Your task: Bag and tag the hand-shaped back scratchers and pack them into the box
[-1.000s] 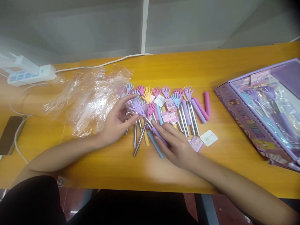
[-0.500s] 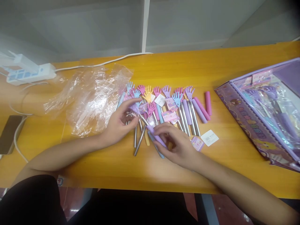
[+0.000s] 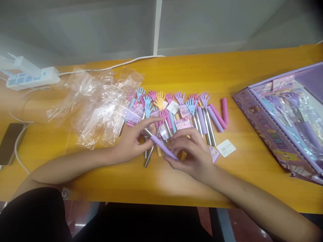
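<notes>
A back scratcher with a purple handle (image 3: 164,147) and a metal rod is held slantwise between my hands, above the pile. My left hand (image 3: 133,136) curls around its rod; the scratcher's head is hidden behind those fingers. On the lower part of the handle, my right hand (image 3: 193,149) is closed with thumb and fingers. Beneath and behind lie several more scratchers with hand-shaped heads, among them a yellow one (image 3: 160,100), a blue one (image 3: 191,107) and a pink one (image 3: 164,116). Printed cards lie among them, such as a pink card (image 3: 183,124).
Crumpled clear plastic bags (image 3: 98,107) cover the table's left part. A power strip (image 3: 32,79) with a white cable stands at the back left, a dark phone-like object (image 3: 11,143) below it. At right, a purple display box (image 3: 267,134) holds bagged scratchers. A white card (image 3: 226,148) lies nearby.
My left hand has slid slightly down and right, nearer the handle, and the scratcher's head has passed out of sight behind it. My right hand stays on the handle, its fingers shifted slightly.
</notes>
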Action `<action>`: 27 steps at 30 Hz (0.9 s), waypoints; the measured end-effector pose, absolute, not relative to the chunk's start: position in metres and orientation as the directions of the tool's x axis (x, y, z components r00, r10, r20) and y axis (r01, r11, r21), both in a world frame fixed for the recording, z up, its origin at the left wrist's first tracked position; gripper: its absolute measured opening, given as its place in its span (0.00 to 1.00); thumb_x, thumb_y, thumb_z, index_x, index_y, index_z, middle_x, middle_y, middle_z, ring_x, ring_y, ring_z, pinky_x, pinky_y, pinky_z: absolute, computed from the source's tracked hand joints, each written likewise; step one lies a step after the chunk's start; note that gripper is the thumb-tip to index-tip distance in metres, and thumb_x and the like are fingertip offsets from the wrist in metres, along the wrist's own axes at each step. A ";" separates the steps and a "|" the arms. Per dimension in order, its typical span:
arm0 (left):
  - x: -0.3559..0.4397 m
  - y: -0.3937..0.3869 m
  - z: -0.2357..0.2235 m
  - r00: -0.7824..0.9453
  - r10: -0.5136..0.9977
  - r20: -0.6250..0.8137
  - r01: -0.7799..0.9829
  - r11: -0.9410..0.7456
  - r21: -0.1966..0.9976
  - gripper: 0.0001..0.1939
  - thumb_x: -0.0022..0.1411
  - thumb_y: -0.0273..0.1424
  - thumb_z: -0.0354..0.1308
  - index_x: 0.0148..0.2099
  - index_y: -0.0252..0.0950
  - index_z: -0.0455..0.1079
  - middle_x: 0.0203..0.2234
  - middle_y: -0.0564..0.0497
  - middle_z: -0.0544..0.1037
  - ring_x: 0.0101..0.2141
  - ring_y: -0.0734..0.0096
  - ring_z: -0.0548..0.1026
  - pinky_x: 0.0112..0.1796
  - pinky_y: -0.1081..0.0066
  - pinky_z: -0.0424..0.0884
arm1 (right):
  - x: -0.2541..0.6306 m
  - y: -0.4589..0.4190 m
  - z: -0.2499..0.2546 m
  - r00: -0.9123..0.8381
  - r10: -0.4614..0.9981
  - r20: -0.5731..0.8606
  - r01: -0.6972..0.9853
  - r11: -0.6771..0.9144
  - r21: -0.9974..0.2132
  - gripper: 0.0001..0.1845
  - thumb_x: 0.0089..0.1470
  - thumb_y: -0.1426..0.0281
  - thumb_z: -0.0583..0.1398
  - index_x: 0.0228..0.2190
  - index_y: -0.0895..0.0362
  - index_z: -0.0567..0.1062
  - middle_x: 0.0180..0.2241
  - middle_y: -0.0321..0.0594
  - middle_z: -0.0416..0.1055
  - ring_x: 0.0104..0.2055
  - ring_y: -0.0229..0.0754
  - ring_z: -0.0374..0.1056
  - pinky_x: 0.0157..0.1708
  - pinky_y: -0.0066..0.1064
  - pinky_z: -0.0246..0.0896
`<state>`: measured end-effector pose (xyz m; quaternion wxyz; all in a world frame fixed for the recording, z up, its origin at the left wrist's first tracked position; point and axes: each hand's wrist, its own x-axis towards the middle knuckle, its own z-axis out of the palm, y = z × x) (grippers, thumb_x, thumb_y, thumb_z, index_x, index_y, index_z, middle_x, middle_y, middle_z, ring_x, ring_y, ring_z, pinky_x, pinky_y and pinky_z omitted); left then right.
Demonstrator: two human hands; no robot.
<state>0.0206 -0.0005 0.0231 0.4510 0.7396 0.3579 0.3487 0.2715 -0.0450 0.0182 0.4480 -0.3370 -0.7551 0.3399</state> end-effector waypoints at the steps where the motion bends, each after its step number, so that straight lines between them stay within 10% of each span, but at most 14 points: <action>1: 0.021 0.001 0.023 0.481 0.859 0.178 0.182 -0.296 0.938 0.33 0.68 0.24 0.62 0.71 0.51 0.66 0.52 0.47 0.80 0.46 0.61 0.81 0.51 0.58 0.82 | 0.273 -0.044 0.019 -0.387 0.795 0.467 0.184 0.563 -0.806 0.18 0.59 0.74 0.72 0.49 0.52 0.77 0.51 0.44 0.64 0.35 0.35 0.74 0.32 0.33 0.82; 8: 0.024 0.008 0.021 0.430 0.898 0.096 0.011 -0.111 0.994 0.26 0.72 0.30 0.63 0.69 0.51 0.68 0.60 0.47 0.75 0.54 0.60 0.80 0.54 0.61 0.83 | 0.282 -0.040 0.024 -0.534 0.661 0.527 0.101 0.669 -0.737 0.28 0.57 0.74 0.74 0.57 0.55 0.77 0.52 0.49 0.70 0.57 0.50 0.74 0.53 0.47 0.82; 27: 0.028 -0.010 0.025 0.587 0.808 0.042 0.112 -0.132 0.985 0.28 0.70 0.21 0.57 0.69 0.46 0.68 0.58 0.45 0.76 0.45 0.70 0.78 0.43 0.72 0.79 | 0.280 -0.039 0.022 -0.548 0.588 0.595 0.176 0.777 -0.605 0.15 0.58 0.79 0.71 0.47 0.62 0.79 0.42 0.46 0.78 0.42 0.42 0.76 0.40 0.36 0.75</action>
